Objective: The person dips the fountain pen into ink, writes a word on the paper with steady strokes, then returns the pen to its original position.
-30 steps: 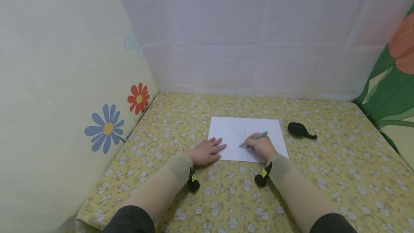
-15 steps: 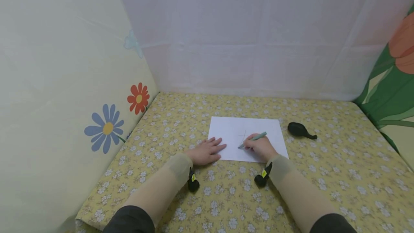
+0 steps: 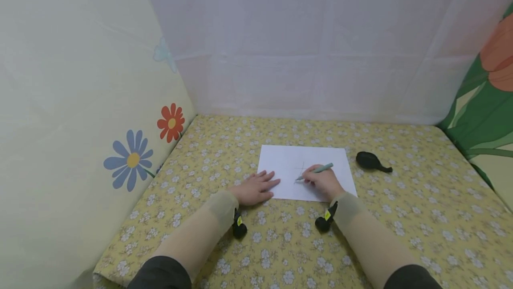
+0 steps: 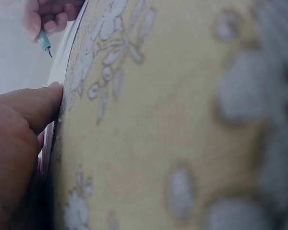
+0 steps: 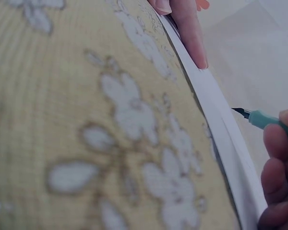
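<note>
A white sheet of paper (image 3: 280,160) lies on the flowered cloth, with thin crossing pen lines near its middle. My right hand (image 3: 323,182) pinches a teal fountain pen (image 3: 322,168) between thumb and fingers, its tip pointing down and left, close over the paper below those lines. In the right wrist view the dark nib of the fountain pen (image 5: 261,119) shows beyond the curled fingers (image 5: 277,142). Spread flat, my left hand (image 3: 254,189) rests on the lower left edge of the sheet. Its thumb (image 4: 43,103) lies along the paper's edge in the left wrist view.
Right of the paper lies a black object (image 3: 368,160) with a rounded body and a narrow bent neck. Yellow flowered cloth (image 3: 224,146) covers the table. A pale curtain (image 3: 272,48) stands behind, and flower-printed panels (image 3: 80,79) flank the sides.
The pen tip dips slightly down and left, then rises a little, with its back end tilting right. My left hand, the sheet and the black object stay in place.
</note>
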Tool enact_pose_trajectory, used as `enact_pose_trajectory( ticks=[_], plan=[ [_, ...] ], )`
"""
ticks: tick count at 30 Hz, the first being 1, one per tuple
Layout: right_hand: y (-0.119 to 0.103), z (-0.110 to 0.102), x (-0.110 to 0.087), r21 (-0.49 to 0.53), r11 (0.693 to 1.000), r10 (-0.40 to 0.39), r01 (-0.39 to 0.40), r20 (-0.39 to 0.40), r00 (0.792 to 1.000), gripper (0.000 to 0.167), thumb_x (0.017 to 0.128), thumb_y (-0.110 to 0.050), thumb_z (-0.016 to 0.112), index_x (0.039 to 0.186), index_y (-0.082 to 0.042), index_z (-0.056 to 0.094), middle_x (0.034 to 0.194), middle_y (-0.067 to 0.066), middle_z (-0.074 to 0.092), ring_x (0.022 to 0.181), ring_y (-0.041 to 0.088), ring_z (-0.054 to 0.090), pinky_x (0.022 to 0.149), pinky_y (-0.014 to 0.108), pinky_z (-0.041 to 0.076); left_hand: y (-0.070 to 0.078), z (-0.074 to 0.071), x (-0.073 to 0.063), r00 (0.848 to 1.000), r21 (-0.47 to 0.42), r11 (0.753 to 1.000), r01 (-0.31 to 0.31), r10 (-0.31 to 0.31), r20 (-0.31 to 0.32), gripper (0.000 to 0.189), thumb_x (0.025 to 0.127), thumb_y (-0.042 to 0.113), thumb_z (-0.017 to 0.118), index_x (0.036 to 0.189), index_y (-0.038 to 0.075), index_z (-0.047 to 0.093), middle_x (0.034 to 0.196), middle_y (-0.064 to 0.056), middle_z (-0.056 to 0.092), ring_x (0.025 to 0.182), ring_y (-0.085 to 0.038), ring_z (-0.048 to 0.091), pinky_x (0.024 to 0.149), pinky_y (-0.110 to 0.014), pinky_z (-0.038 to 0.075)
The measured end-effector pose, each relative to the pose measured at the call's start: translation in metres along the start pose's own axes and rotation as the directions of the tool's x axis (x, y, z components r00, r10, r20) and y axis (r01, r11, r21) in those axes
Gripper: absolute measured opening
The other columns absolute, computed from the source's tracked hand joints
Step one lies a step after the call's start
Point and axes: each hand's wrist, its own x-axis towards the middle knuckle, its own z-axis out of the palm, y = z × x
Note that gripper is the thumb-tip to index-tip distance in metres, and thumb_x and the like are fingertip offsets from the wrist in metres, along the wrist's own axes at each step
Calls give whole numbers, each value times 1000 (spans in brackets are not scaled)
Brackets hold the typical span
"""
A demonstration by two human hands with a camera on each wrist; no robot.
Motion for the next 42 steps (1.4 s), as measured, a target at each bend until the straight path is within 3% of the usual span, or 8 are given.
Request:
enact_pose_trajectory(
  ticks=[15,33,42],
  plan=[
    [3,-6,3,62,998,34,-28,-91,995,24,86,-26,72,99,-6,70,80,2,69,74,21,57,64,31,44,-1,1,-1,1000,-6,1000,-20,20,-4,55,105,41,36,155,24,21,162,-2,6,147,-26,1,117,-50,3],
    [3,-10,5,47,998,54,-46,-166,985,25,89,-24,67,105,-5,68,89,4,68,76,21,56,70,31,45,0,0,-1,1000,14,1000,-23,23,5,56,105,41,35,155,25,19,162,-2,4,147,-26,1,117,-49,2],
    [3,-9,5,32,998,53,-48,-167,985,26,89,-26,66,107,-7,68,95,5,68,86,22,56,77,32,45,-1,0,0,1000,12,1000,-22,22,4,55,105,41,35,155,25,19,162,-1,4,147,-24,0,117,-49,3]
  ],
)
